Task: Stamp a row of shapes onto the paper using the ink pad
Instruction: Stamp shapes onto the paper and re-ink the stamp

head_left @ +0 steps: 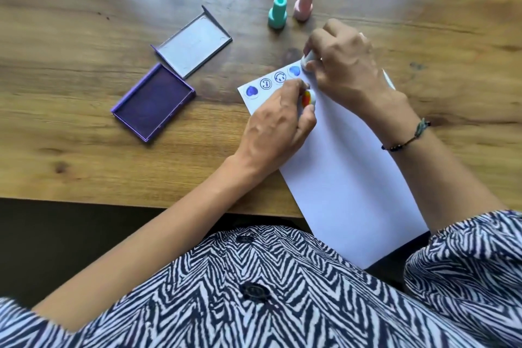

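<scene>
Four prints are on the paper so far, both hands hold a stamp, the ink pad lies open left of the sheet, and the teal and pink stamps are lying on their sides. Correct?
Not quite. The head view shows the teal stamp and pink stamp standing upright, not lying down. The rest holds: four prints on the paper, a stamp in the left hand and the right hand, open ink pad left of the sheet.

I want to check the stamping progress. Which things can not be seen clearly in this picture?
- Head view: the face of the white stamp is hidden by the right hand.
- The round piece in the left hand is mostly covered by fingers.
- The paper corner under both hands is hidden.
- The two face prints are too small to read.
</scene>
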Available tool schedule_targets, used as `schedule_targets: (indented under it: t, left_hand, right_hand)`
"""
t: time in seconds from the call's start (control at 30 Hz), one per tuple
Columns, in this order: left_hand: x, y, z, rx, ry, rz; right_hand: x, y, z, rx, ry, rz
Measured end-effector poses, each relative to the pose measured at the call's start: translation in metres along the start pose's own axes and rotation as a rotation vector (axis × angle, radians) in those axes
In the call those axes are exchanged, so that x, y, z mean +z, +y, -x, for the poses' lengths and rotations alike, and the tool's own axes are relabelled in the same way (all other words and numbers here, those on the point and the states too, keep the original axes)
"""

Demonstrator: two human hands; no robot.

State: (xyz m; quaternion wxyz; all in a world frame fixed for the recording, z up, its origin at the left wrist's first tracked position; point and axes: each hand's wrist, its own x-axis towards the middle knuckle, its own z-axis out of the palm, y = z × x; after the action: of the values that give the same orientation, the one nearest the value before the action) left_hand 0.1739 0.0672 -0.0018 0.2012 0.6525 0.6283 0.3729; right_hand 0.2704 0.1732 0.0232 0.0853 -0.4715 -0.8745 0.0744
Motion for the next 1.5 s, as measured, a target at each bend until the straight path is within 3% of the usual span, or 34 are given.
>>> schedule_targets:
  t: [0.3,0.5,0.93,1.1,1.37,1.5]
  left_hand:
    - [0.0,0.001,-0.001,-0.016,0.02,0.01]
    - [-0.001,0.001,0.0,-0.022,0.017,0.024]
    - [0.002,-0.001,0.002,0.003,0.019,0.01]
    - [0.003,-0.003,0.001,0.012,0.022,0.004]
    - [-0.003,0.002,0.002,-0.057,0.008,0.128]
    - [-0.016,0.004,-0.001,-0.194,0.06,0.412]
  right_hand:
    - [0.001,-0.008,-0.002,-0.019,-0.019,-0.02]
    - [-0.005,-0.012,-0.013,0.002,-0.145,-0.038]
    - [-0.015,-0.011,-0.013,-0.031,-0.157,-0.006]
    - [-0.053,0.011,-0.002,0.183,0.098,-0.285]
    - [-0.054,0.009,0.029,0.326,0.046,-0.551]
    - [-0.056,-0.007,0.041,0.402,0.006,-1.015]
